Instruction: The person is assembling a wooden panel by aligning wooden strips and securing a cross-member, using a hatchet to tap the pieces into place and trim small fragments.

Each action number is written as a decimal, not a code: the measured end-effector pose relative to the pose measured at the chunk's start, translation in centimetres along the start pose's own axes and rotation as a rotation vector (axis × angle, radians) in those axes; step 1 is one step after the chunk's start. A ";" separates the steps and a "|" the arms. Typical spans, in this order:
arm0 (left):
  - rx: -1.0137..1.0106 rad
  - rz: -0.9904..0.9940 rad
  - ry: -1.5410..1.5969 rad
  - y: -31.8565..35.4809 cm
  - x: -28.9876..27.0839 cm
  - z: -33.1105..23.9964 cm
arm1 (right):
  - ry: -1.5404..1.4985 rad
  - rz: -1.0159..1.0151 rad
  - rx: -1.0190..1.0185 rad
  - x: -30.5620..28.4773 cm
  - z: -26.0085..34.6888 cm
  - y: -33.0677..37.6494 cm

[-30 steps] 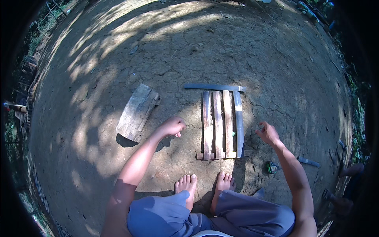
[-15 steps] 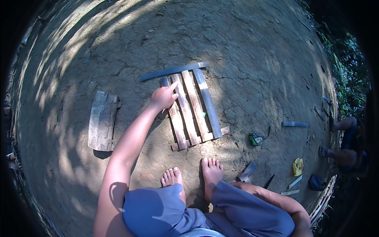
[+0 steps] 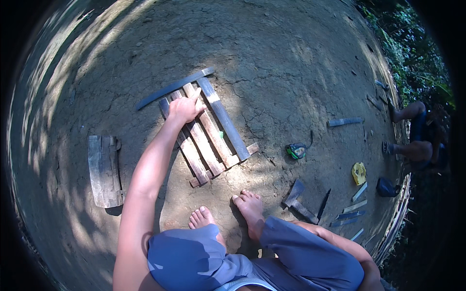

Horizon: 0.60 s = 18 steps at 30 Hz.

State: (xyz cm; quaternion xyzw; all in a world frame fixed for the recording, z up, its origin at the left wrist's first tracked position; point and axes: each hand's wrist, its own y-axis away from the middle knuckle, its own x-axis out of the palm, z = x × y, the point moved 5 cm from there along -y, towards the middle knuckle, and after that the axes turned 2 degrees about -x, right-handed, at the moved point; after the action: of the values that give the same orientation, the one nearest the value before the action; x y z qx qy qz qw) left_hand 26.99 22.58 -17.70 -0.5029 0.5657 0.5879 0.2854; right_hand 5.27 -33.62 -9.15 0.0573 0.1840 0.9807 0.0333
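My left hand (image 3: 185, 107) lies over several wooden slats, index finger and thumb stretched out. Its index fingertip rests on the upper part of the third slat (image 3: 213, 131) from the left, and nothing shows in its grip. The slats lie side by side, a grey slat (image 3: 224, 119) on the right. A grey strip (image 3: 170, 88) runs across their far ends, and a wooden crosspiece (image 3: 253, 148) lies under their near ends. My right forearm (image 3: 340, 242) passes behind my right knee; the fingers of that hand are hidden.
A wide weathered board (image 3: 104, 169) lies left. To the right are a tape measure (image 3: 296, 151), an axe-like tool (image 3: 294, 194), a dark blade (image 3: 324, 206), a grey strip (image 3: 344, 121), a yellow object (image 3: 358, 173) and loose strips. Another person's legs (image 3: 412, 131) show far right.
My left hand has shifted its pointing finger from the second slat to the third. The view has turned, so the slats appear farther left and more tilted.
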 end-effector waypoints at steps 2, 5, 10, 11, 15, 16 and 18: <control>-0.015 -0.018 0.050 0.4 0.5 1.5 | 0.012 -0.039 0.080 -0.2 1.8 -1.7; -0.031 -0.163 0.134 0.7 -0.3 2.1 | -0.128 -0.207 0.689 -0.8 1.3 -2.0; -0.154 -0.146 -0.091 -5.0 3.9 12.9 | -0.056 -0.389 0.814 -1.5 1.8 0.4; -0.134 -0.170 -0.153 -6.8 2.9 19.4 | 0.001 -0.433 0.761 -2.2 1.5 -0.4; 0.032 -0.073 0.205 -9.6 3.7 23.6 | -0.006 -0.551 0.829 -1.2 0.1 2.2; 0.059 -0.059 0.257 -9.8 2.9 24.8 | -0.025 -0.576 0.821 -1.4 0.2 2.2; 0.057 -0.032 0.249 -10.0 4.6 23.4 | -0.022 -0.608 0.870 -0.3 0.0 4.0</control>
State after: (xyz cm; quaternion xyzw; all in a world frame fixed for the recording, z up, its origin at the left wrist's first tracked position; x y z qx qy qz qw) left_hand 28.25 45.75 -29.14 -0.5726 0.6052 0.5000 0.2363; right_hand 5.44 -37.38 -7.70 0.0202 0.5818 0.7592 0.2912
